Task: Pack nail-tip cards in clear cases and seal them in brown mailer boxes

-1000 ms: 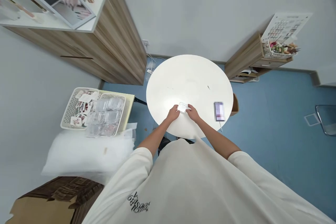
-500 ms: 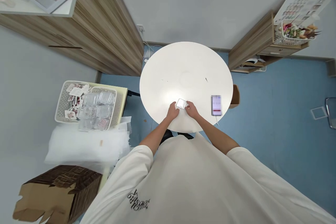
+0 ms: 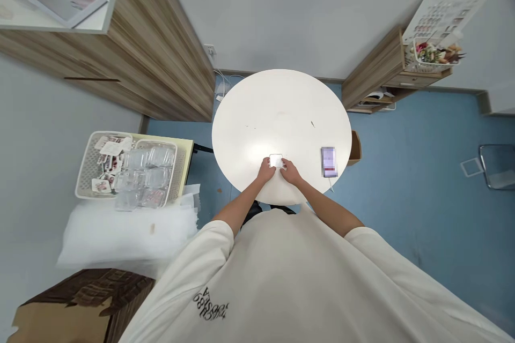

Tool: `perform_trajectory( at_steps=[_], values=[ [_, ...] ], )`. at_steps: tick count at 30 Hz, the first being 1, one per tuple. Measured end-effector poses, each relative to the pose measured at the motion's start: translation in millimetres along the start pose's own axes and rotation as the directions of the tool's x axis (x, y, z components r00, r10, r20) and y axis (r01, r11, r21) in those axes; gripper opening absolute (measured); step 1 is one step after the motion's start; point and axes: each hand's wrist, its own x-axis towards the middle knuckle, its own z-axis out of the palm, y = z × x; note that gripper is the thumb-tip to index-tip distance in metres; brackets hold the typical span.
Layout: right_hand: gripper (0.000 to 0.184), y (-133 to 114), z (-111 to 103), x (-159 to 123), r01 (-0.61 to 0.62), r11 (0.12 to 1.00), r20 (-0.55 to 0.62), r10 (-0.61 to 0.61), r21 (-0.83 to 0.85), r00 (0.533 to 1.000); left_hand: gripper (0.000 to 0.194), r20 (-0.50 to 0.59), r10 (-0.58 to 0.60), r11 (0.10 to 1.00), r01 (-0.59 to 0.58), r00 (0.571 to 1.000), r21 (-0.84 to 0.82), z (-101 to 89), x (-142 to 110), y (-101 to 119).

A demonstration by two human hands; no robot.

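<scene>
Between my two hands is a small, clear plastic box (image 3: 276, 160), squarish with rounded corners, over the near part of the round white table (image 3: 281, 96). My left hand (image 3: 266, 170) grips its left side, fingers curled against the edge. On the opposite side, my right hand (image 3: 290, 171) has its thumb and fingers closed at the right edge. Whether the box rests on the table or is slightly raised, I cannot tell. Its contents, if any, are too small to make out.
A phone (image 3: 329, 162) with a cable lies at the table's right. To the left, white baskets (image 3: 82, 177) hold printed cards and clear plastic boxes (image 3: 145, 177), beside white packing sheets (image 3: 129, 230) and a cardboard box (image 3: 64, 321). A wooden cabinet (image 3: 161, 48) stands back left.
The clear box has turned from a tilted angle to nearly square with me, both hands still at its sides. The camera view has shifted slightly.
</scene>
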Motion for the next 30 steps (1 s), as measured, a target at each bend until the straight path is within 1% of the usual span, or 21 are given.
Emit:
perform_trajectory(
  at_steps=[3, 5, 7, 9, 10, 12, 15, 17, 20, 22, 24, 26, 28, 30],
  values=[
    [0.068, 1.6, 8.5, -10.5, -0.031, 0.999, -0.015, 0.031, 0.017, 0.999, 0.059, 0.025, 0.066, 0.997, -0.068, 0.997, 0.048, -7.1, 9.0, 0.1],
    [0.067, 0.7, 8.9, -8.4, -0.032, 0.999, -0.041, 0.032, 0.013, 0.999, 0.056, 0.008, 0.075, 0.994, -0.075, 0.997, 0.075, -10.1, 8.9, -2.8],
    [0.066, -2.0, 4.9, 1.2, -0.014, 1.000, -0.084, 0.013, -0.009, 0.996, 0.052, -0.049, 0.025, 0.997, -0.022, 0.998, 0.076, -10.5, 3.4, -7.9],
    [0.067, -5.7, -1.5, 15.5, 0.015, 0.999, -0.110, -0.018, -0.031, 0.994, 0.048, -0.080, -0.078, 0.996, 0.081, 0.994, 0.038, -7.8, -5.2, -14.5],
    [0.068, -7.5, -4.7, 23.2, 0.024, 0.999, -0.102, -0.028, -0.038, 0.994, 0.045, -0.056, -0.137, 0.991, 0.137, 0.989, 0.005, -5.7, -9.5, -17.9],
    [0.071, -10.1, -9.8, 36.2, 0.036, 0.998, -0.068, -0.039, -0.053, 0.997, 0.043, 0.010, -0.190, 0.981, 0.190, 0.982, -0.046, -1.0, -15.6, -23.7],
    [0.072, -9.9, -11.8, 42.8, 0.022, 0.998, -0.023, -0.023, -0.059, 0.999, 0.045, 0.061, -0.167, 0.980, 0.172, 0.984, -0.096, 2.0, -15.7, -28.2],
    [0.071, -7.7, -8.7, 36.5, 0.012, 0.999, -0.036, -0.014, -0.047, 0.999, 0.050, 0.066, -0.113, 0.986, 0.120, 0.991, -0.113, -0.4, -11.4, -28.3],
    [0.067, -4.5, 1.6, 16.0, -0.016, 1.000, -0.083, 0.015, -0.008, 0.996, 0.062, 0.090, -0.034, 0.994, 0.043, 0.995, -0.101, -9.2, -4.5, -27.0],
    [0.066, -3.3, 11.0, 1.2, -0.049, 0.999, -0.071, 0.049, 0.004, 0.996, 0.070, 0.122, -0.018, 0.997, 0.027, 0.992, -0.073, -16.2, -1.6, -27.1],
    [0.065, -2.4, 20.5, -10.2, -0.070, 0.997, -0.058, 0.070, 0.016, 0.996, 0.074, 0.145, -0.009, 0.999, 0.015, 0.989, -0.045, -22.4, -0.2, -29.0],
    [0.065, -1.2, 28.6, -17.0, -0.083, 0.996, -0.055, 0.085, 0.034, 0.995, 0.072, 0.126, 0.016, 1.000, -0.014, 0.992, -0.020, -26.6, 0.3, -32.2],
    [0.066, 0.5, 34.2, -19.9, -0.096, 0.994, -0.071, 0.099, 0.056, 0.993, 0.068, 0.066, 0.041, 0.999, -0.041, 0.997, -0.003, -28.8, 0.3, -36.2],
    [0.067, 2.3, 37.0, -20.3, -0.104, 0.992, -0.094, 0.111, 0.077, 0.989, 0.064, 0.009, 0.042, 0.999, -0.042, 0.999, -0.001, -29.6, 0.3, -39.8]
  ],
)
